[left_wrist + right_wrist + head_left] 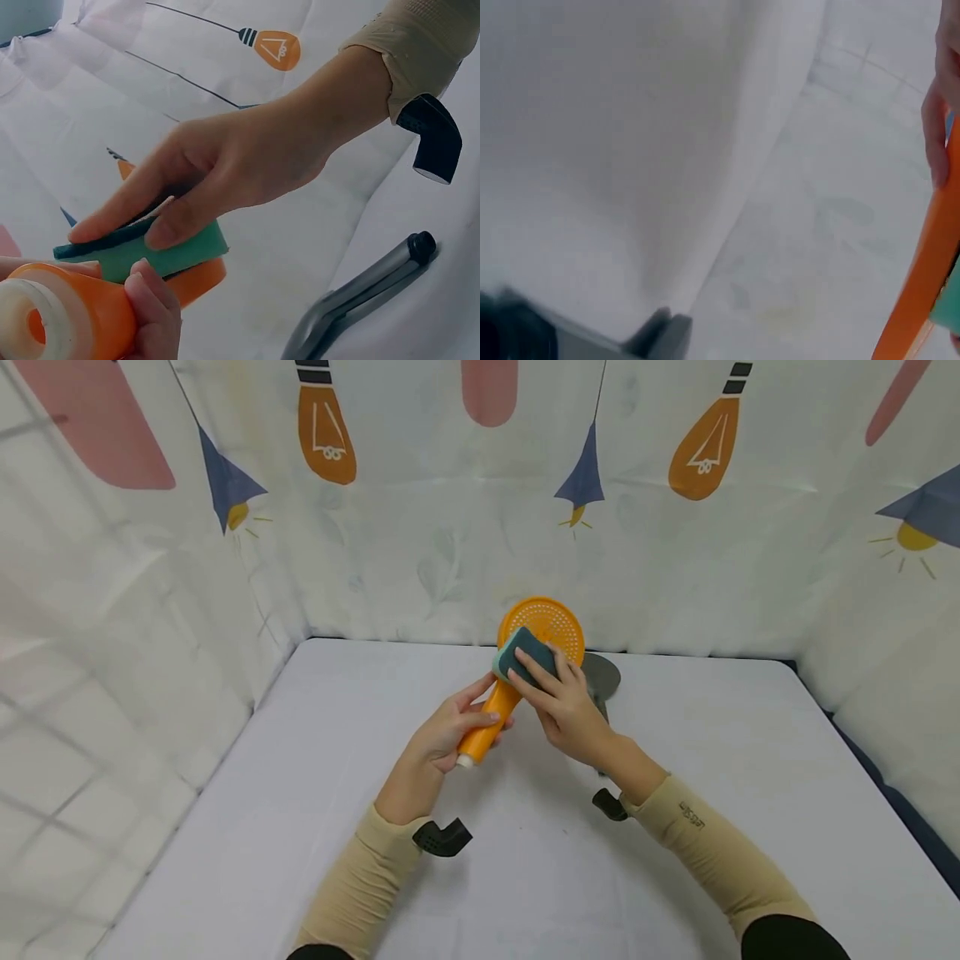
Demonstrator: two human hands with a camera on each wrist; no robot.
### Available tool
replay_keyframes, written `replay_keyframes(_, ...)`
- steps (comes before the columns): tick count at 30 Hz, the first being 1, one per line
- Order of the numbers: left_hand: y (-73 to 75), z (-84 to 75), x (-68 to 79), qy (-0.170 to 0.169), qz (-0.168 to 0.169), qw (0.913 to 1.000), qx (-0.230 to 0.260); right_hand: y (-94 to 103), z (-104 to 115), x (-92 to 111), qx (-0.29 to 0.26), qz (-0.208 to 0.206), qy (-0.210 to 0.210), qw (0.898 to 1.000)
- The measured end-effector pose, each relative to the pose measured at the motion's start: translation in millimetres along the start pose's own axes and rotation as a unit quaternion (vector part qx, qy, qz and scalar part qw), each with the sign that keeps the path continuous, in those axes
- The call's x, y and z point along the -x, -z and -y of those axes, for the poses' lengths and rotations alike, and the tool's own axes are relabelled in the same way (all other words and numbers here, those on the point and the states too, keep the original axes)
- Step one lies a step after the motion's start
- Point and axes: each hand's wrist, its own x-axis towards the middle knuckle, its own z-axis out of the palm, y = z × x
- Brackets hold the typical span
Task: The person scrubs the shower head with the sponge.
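Observation:
My left hand point(452, 727) grips the handle of an orange shower head point(480, 739), raised above the table with its round, holed face tilted up and away. The white hollow end of that handle faces the camera in the left wrist view. In my right hand point(572, 710) is a green sponge point(161, 251) with a dark scouring side, pinched between thumb and fingers. Its lighter foam side lies against the shower head near the neck, covering part of the holed face. At the right edge of the right wrist view, the shower head point(930, 247) and sponge point(949, 300) show only partly.
A grey shower head point(602, 675) lies on the white table point(360, 710) behind my right hand, partly hidden by it. Its handle point(375, 274) shows in the left wrist view. Printed fabric walls point(420, 543) stand at the table's back and sides.

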Motion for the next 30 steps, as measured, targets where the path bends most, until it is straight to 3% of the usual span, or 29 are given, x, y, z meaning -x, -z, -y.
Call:
replay_keyframes(4,3.1,-4.3,2.1,0.001,0.001,0.9998,0.022,10.0,-13,4,0.029,0.022,0.044,0.998)
replay_keyframes(8,7.2,-8.9,5.2,-0.017,-0.008,0.9994,0.03,19.5,-34,14,0.055,0.023,0.04,0.997)
replay_keyframes(14,8.4,-9.6,4.5,-0.023,-0.009,0.9994,0.024,20.1,-54,21,0.052,0.002,0.001,0.999)
replay_keyframes(18,7.0,-8.3,2.1,-0.02,-0.004,0.9995,0.023,16.3,-61,23,0.032,-0.051,-0.042,0.997)
replay_keyframes(23,4.4,-5.7,0.1,-0.008,0.013,0.9999,0.007,16.3,-66,15,0.003,-0.113,-0.113,0.987)
replay_keyframes(30,-1.0,4.5,-0.6,0.016,0.043,0.9988,-0.018,12.0,-59,-6,-0.01,-0.11,-0.15,0.983)
